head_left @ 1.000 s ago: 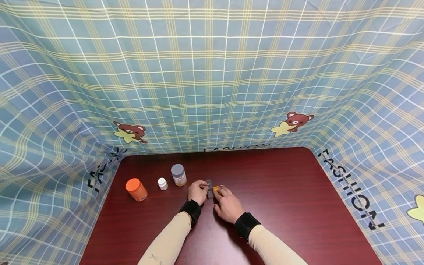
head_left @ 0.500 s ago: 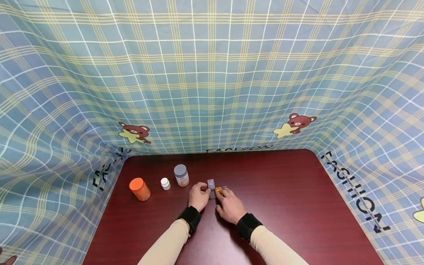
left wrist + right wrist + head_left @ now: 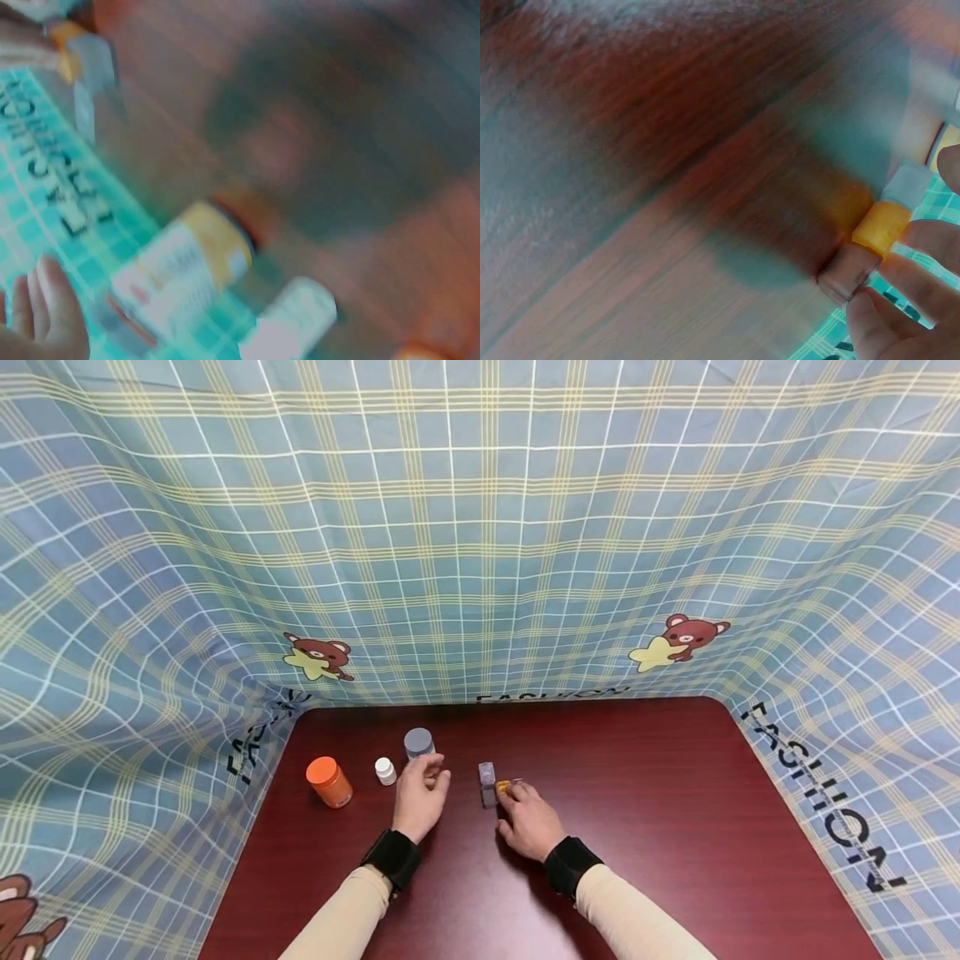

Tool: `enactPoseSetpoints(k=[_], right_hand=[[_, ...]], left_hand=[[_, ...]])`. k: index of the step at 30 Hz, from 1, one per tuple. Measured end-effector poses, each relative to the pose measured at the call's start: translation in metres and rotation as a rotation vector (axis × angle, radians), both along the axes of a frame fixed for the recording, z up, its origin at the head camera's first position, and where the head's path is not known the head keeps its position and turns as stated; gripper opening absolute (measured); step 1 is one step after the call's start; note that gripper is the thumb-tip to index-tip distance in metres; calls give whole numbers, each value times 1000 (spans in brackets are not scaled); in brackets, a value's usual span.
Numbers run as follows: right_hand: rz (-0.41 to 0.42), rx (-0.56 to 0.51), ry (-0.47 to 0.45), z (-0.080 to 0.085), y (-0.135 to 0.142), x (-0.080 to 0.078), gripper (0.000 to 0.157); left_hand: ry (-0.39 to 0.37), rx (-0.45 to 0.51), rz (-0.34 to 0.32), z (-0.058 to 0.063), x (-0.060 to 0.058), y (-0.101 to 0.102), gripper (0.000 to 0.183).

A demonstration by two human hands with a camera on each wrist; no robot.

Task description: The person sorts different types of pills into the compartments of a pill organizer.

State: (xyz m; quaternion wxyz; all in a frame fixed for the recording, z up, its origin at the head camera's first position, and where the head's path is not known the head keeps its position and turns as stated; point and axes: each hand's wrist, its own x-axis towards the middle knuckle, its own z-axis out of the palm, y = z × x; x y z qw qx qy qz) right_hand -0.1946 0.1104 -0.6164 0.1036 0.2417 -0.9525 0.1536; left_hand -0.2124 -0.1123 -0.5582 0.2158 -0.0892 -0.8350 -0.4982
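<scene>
In the head view my left hand (image 3: 420,795) hovers just before the grey-lidded jar (image 3: 418,742), its fingers loosely bent with nothing between them. The jar (image 3: 184,266) has a white and yellow label in the left wrist view. My right hand (image 3: 532,820) rests its fingers on a small pill organizer (image 3: 489,797). In the right wrist view the pill organizer has a grey, an orange (image 3: 883,227) and a clear brownish compartment. One fingertip touches its end, and the thumb stays apart. The grey compartment's clear lid (image 3: 487,772) stands raised.
Left of the jar stand a small white bottle (image 3: 386,771) and an orange bottle (image 3: 329,782). All sit on a dark red table (image 3: 622,777). A blue checked cloth (image 3: 495,568) hangs behind and at both sides.
My left hand has let go of the pill organizer's grey lid and moved left to the grey-lidded jar. The right hand stays on the organizer. The head view has shifted slightly.
</scene>
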Motion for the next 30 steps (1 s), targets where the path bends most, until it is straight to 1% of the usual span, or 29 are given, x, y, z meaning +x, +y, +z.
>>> enactPoseSetpoints(k=[3,5,10,12,14,15,16,20,21,23,26,30], right_hand=[[6,-1,24,2,0,0,50],[4,6,46,2,0,-1,48],[-12,31,67,2,0,-1,45],[-16,40,68,1,-1,-1,45],[-17,37,65,0,-1,-1,45],[-18,34,68,-1,-2,-1,45],[-20,28,67,-2,-1,-1,45],[-21,-9,75,-5,0,-1,43],[-20,-17,79,-5,0,-1,42],[-16,-36,84,-4,0,-1,40],[-13,-64,88,-2,-1,-1,36],[-13,-83,84,1,-1,-2,31]], left_hand=[[151,-36,90,8,-1,-22,26],[206,-50,159,15,-1,-38,28],[257,-80,294,27,-5,-82,33],[266,-107,338,28,-6,-100,38],[267,-130,375,27,-6,-116,48],[252,-133,388,26,-6,-123,54],[215,-130,397,24,-5,-129,60],[4,-50,417,12,-1,-144,84],[-54,-30,425,8,1,-147,88],[-134,14,442,-1,2,-149,90],[-194,80,464,-13,2,-152,90],[-247,189,468,-23,2,-153,88]])
